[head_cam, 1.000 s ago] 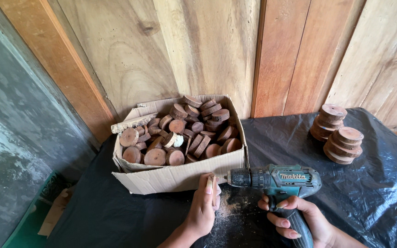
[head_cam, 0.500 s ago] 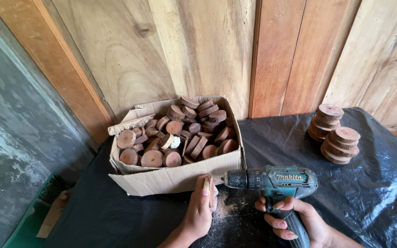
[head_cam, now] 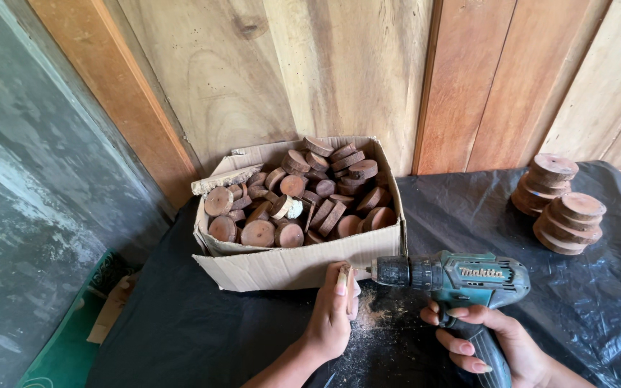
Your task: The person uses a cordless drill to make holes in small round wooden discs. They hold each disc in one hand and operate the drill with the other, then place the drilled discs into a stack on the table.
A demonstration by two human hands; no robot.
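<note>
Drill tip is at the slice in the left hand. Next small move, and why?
Probably ease the drill straight into the slice: its tip sits at the upright slice the left hand pinches, right hand grips the handle, sawdust lies below.

Plank wall behind a covered surface

Warm wooden planks (head_cam: 339, 72) rise behind; black plastic sheeting (head_cam: 612, 302) drapes the surface; a grey wall (head_cam: 30, 194) stands left.
</note>
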